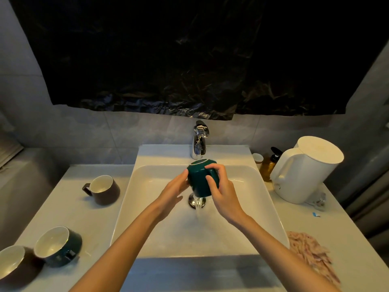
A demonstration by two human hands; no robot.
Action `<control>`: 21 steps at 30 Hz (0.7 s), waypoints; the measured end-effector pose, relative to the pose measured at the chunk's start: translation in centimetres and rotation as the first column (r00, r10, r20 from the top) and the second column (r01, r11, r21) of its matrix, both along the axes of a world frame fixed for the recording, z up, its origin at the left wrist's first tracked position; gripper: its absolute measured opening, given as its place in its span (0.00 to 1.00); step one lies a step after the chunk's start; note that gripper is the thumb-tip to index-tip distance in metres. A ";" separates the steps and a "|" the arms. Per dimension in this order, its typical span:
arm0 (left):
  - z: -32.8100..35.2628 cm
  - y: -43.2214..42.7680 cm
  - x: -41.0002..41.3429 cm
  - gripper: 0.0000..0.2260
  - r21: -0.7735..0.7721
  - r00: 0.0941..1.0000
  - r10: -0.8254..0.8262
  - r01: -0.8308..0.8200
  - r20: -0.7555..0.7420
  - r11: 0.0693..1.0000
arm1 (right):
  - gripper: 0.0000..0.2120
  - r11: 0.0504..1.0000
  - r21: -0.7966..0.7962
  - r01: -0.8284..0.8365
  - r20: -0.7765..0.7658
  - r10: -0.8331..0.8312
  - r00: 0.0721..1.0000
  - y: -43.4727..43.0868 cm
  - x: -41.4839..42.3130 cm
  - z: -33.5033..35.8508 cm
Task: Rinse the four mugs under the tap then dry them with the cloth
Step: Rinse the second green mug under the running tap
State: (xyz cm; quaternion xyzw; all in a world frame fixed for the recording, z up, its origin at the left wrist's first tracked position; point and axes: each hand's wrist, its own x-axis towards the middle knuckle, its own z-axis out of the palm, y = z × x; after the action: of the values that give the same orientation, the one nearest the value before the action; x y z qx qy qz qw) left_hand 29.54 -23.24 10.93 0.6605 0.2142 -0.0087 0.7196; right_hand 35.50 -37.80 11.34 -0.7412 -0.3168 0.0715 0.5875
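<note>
The right hand [223, 199] grips the glossy dark-green ceramic mug [199, 182], its fingers curled over the wall nearest the person. The left hand [172, 192] is nearly flat, with its straight fingertips touching the mug's other side to steady it.

The mug hangs base-up and tilted over the middle of the white rectangular basin [147, 207]. It sits just in front of the chrome tap [199, 142]. A stream of water [197, 205] falls from the mug's mouth beside the round metal drain [192, 200]. Whether the tap itself is running cannot be told from here.

The step in hand looks like emptying the rinse water. It is best done low over the basin, with the mouth turned fully down so the last drops run out. A firm grip matters too, since wet glaze is slippery.

Out on the left of the pale counter [84, 218] wait three more mugs:
- a brown mug [104, 189] with a cream inside
- a dark-green mug [56, 246] nearer the person
- a second brown mug [12, 264] at the edge

The pink patterned cloth [309, 249] lies on the right, below a white kettle [305, 171]. It is close at hand for the drying, which has probably not begun.
</note>
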 end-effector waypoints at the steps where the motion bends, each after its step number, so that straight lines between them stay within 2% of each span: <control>1: 0.6 -0.1 0.0 0.23 -0.027 0.999 0.015 -0.014 0.037 1.000 | 0.15 1.000 -0.019 -0.004 0.128 0.007 0.992 -0.1 -0.1 0.1; 3: 1.8 -0.4 0.0 0.20 -0.039 0.992 0.036 -0.032 0.119 0.999 | 0.15 0.999 -0.048 0.006 0.364 0.012 0.931 -0.4 0.1 0.1; 6: 3.1 -0.2 -0.2 0.29 0.009 0.973 0.073 -0.077 0.220 0.997 | 0.12 1.000 -0.019 0.022 0.609 -0.006 0.793 -0.3 0.6 0.0; 7: 3.4 -0.2 -0.3 0.31 0.027 0.968 0.086 -0.095 0.236 0.995 | 0.13 1.000 -0.001 0.018 0.639 -0.013 0.769 -0.1 0.6 0.1; 10: 3.5 0.1 -1.0 0.27 0.071 0.964 0.114 -0.134 0.240 0.988 | 0.13 1.000 0.019 0.009 0.646 -0.019 0.763 0.3 0.1 0.6; 12: 3.1 0.3 -1.6 0.28 0.077 0.964 0.128 -0.149 0.233 0.986 | 0.12 0.999 0.031 0.021 0.670 -0.036 0.742 0.6 0.0 0.5; 14: 3.0 0.5 -2.2 0.28 0.086 0.964 0.141 -0.164 0.226 0.983 | 0.13 0.999 0.034 0.025 0.641 -0.041 0.767 1.0 -0.3 0.5; 16: 2.9 0.8 -2.8 0.24 0.109 0.968 0.142 -0.167 0.206 0.980 | 0.13 0.999 0.029 0.030 0.552 -0.042 0.833 1.6 -0.7 0.6; 18: 2.6 1.3 -3.5 0.26 0.113 0.971 0.137 -0.161 0.195 0.980 | 0.11 0.999 0.028 0.034 0.470 -0.043 0.881 2.3 -1.3 0.8; 21: 2.4 2.7 -4.9 0.26 0.157 0.974 0.115 -0.146 0.193 0.977 | 0.09 0.992 0.125 0.020 0.214 -0.047 0.976 4.0 -2.4 2.2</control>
State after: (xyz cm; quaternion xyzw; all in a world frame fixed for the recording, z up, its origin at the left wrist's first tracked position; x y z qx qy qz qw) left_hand 24.66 -20.58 13.32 0.7020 0.1904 0.1178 0.6761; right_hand 33.06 -33.81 13.53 -0.7125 -0.3701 -0.0391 0.5948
